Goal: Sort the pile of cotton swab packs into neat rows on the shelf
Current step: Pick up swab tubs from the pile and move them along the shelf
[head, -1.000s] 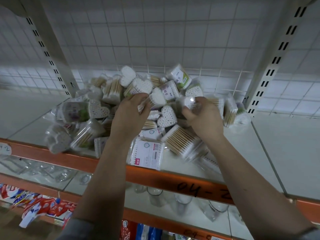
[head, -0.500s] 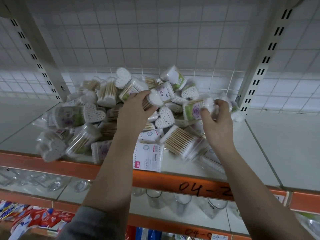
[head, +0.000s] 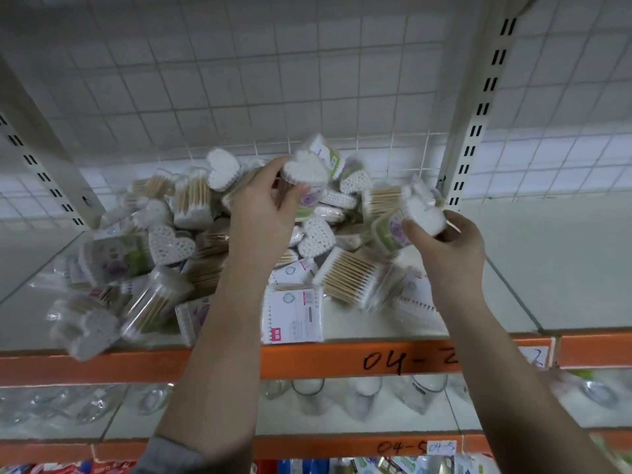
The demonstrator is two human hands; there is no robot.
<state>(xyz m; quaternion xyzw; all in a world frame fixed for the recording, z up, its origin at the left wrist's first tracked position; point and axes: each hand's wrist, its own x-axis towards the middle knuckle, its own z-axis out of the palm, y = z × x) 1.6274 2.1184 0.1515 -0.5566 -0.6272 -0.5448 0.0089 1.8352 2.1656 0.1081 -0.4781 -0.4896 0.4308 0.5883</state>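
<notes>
- Head view: left hand point(head: 263, 213) now pinches a heart-shaped pack point(head: 305, 170) lifted off the top of the pile point(head: 205, 241); half a second back it was only reaching in.
- Right hand point(head: 448, 241) grips a second pack point(head: 415, 218), carried to the pile's right edge, toward bare shelf point(head: 564, 268).
- Judgement: row-building starts right of the pile; no row yet.
- Count: two packs in hands; the pile holds dozens, too jumbled and blurred to count.

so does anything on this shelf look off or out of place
Yes: the swab packs lie in a jumbled heap, tilted every way, no rows yet. One heart-shaped pack overhangs the orange shelf edge at the front left.
</notes>
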